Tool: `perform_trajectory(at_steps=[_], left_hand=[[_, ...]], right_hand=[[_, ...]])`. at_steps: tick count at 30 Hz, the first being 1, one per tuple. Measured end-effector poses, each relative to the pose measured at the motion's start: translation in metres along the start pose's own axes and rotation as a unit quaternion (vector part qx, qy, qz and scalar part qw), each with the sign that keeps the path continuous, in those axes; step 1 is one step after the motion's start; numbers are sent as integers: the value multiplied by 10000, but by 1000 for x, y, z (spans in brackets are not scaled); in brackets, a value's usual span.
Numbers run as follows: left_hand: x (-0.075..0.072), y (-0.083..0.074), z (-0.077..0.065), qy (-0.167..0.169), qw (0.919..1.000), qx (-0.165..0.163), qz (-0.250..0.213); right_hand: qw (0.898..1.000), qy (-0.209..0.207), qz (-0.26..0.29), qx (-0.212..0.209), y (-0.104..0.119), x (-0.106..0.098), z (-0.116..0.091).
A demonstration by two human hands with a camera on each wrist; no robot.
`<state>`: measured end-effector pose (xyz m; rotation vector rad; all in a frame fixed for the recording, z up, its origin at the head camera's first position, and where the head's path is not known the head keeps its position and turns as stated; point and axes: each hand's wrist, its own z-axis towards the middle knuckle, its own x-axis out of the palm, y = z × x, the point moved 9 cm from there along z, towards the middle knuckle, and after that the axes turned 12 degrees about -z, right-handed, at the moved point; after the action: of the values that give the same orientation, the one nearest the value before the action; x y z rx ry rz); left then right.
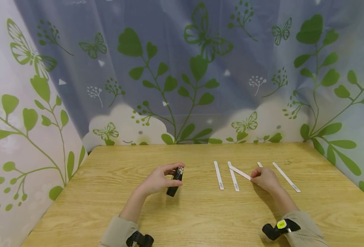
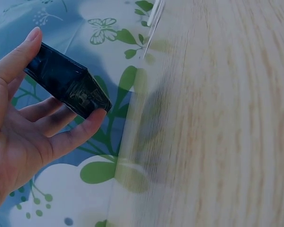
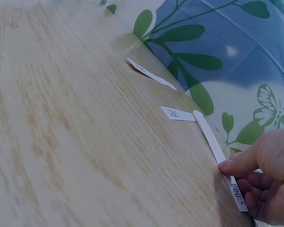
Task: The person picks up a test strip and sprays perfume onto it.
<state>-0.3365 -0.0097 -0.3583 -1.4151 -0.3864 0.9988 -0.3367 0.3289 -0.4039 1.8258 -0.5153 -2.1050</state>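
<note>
My left hand [image 1: 161,178] holds a small black rectangular object [image 1: 175,181] with a shiny end, above the table; its exact kind is unclear. The thumb and fingertips grip it at its edges, as the left wrist view also shows the dark object [image 2: 61,80]. My right hand [image 1: 266,179] pinches the lower end of a slanted white strip [image 1: 240,172] with handwriting on it. Its upper end overlaps the top of an upright white strip [image 1: 234,178]. In the right wrist view, thumb and fingers pinch this strip [image 3: 210,137] near its lettered end.
Another white strip [image 1: 218,175] lies farther left on the wooden table [image 1: 200,212]. One strip [image 1: 260,164] is partly hidden behind my right hand, and another strip [image 1: 287,177] lies to its right. A leaf-patterned curtain [image 1: 175,85] borders the table's far side.
</note>
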Motion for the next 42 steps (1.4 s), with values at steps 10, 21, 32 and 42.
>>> perform_trajectory(at_steps=[10, 21, 32, 42], left_hand=[[0, 0, 0, -3, 10000, -16, -58], [-3, 1, -2, -104, 9999, -52, 19], [-8, 0, -3, -216, 9997, 30, -97], [-7, -2, -4, -225, 9993, 54, -299]], right_hand=[[9996, 195, 195, 61, -1, 1, 0], [9972, 529, 515, -84, 2, -1, -3], [9908, 621, 1197, 139, 4, -3, -6], [9851, 795, 1521, 67, 19, -4, -12]])
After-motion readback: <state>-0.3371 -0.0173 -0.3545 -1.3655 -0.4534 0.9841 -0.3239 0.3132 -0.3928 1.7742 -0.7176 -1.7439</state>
